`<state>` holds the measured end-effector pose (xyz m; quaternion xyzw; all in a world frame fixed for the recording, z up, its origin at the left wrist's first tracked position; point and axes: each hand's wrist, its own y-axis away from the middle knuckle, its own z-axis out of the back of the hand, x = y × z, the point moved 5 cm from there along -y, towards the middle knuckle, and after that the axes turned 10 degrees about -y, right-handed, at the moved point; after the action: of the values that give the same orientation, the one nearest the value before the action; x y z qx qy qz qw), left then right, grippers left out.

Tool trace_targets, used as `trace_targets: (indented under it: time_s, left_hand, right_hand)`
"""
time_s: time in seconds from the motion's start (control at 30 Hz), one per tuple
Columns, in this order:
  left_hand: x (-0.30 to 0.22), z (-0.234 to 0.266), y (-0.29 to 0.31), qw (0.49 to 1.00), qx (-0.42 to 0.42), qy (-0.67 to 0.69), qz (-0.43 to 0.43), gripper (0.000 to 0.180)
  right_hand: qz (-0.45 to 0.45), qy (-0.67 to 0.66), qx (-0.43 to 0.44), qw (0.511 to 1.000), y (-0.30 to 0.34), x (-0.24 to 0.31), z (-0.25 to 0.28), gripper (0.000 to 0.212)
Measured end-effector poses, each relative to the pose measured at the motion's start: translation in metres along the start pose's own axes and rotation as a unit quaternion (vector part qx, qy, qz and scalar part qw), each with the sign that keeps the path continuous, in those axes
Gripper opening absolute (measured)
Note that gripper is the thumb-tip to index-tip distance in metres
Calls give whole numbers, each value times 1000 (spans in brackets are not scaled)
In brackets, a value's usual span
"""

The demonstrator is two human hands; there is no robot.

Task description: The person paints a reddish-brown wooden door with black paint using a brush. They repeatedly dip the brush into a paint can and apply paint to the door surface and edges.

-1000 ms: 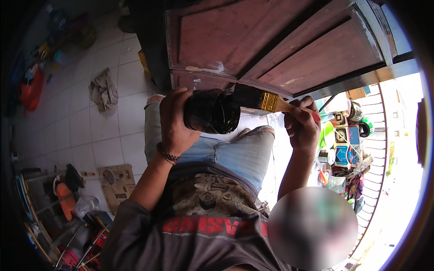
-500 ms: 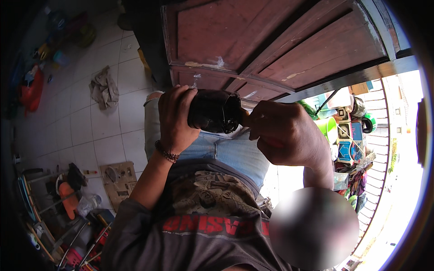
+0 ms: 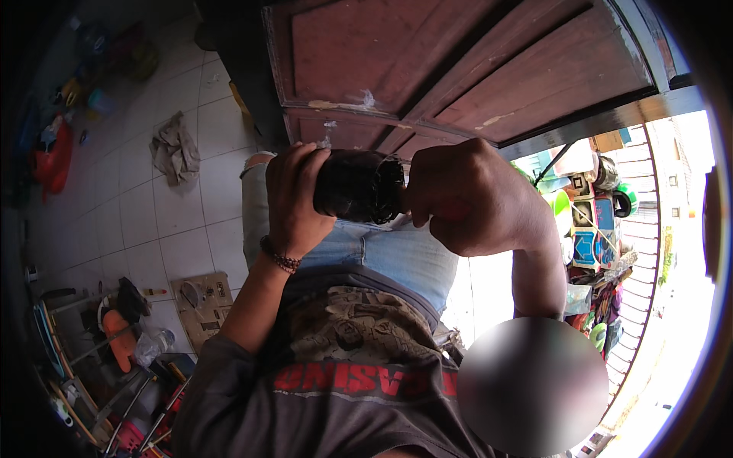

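Note:
My left hand (image 3: 292, 195) is wrapped around a black container (image 3: 353, 185), which looks like a can or cut-off bottle lying nearly on its side. Its jagged, glossy dark mouth points right. My right hand (image 3: 469, 200) is closed in a fist right at that mouth. Whatever its fingers grip is hidden behind them and the rim. Both hands are above my jeans (image 3: 405, 248), in front of a brown panelled wooden door (image 3: 366, 53) with pale scuffed patches.
A crumpled grey cloth (image 3: 175, 151) lies on the white tiled floor (image 3: 137, 217) to the left. Lower left are a cardboard piece (image 3: 205, 294) and a cluttered rack (image 3: 92, 374). Boxes (image 3: 586, 248) and household items stand along a railing (image 3: 647, 229) at right.
My right hand has moved up and slightly left against the container's mouth, its wrist more bent. The yellowish piece seen at its fingertips before is now hidden. My left hand keeps its hold.

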<state>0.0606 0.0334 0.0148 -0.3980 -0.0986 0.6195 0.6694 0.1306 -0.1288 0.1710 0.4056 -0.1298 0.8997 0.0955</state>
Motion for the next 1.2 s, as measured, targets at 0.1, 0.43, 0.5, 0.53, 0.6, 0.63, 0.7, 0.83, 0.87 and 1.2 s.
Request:
trace_targets:
  time_s: [0.1, 0.43, 0.5, 0.53, 0.6, 0.63, 0.7, 0.83, 0.87, 1.2]
  left_hand:
    - [1, -1, 1, 1000, -2, 12, 9, 68]
    - [0, -2, -2, 1000, 3, 7, 10, 69]
    - [-2, -2, -3, 1000, -7, 5, 4, 70]
    - [-3, -3, -4, 1000, -12, 5, 0, 70]
    - [-4, -3, -4, 1000, -11, -3, -2, 71]
    - [-4, -3, -4, 1000, -11, -8, -2, 71]
    - [-5, -3, -4, 1000, -9, -9, 2, 72]
    - [-4, -3, -4, 1000, -9, -3, 4, 74]
    - [-5, -4, -4, 1000, -11, -3, -1, 74]
    - [-6, -6, 0, 1000, 1, -9, -1, 75]
  right_hand:
    - [-30, -85, -85, 992, 5, -12, 15, 19]
    - [-90, -61, -191, 976, 21, -20, 6, 11]
    - [-109, -37, -243, 963, 16, -18, -3, 11]
    - [-86, 2, -213, 973, 15, -18, -9, 17]
    - [-103, 39, -220, 969, 17, -15, -11, 16]
    - [-110, 56, -222, 967, 18, -12, -12, 15]
    - [-116, 73, -246, 960, 21, -2, -5, 13]
    - [-106, 38, -246, 963, 20, -6, -5, 12]
    - [-102, 29, -236, 966, 19, -9, -8, 12]
    - [-123, 61, -239, 961, 24, -15, -5, 13]
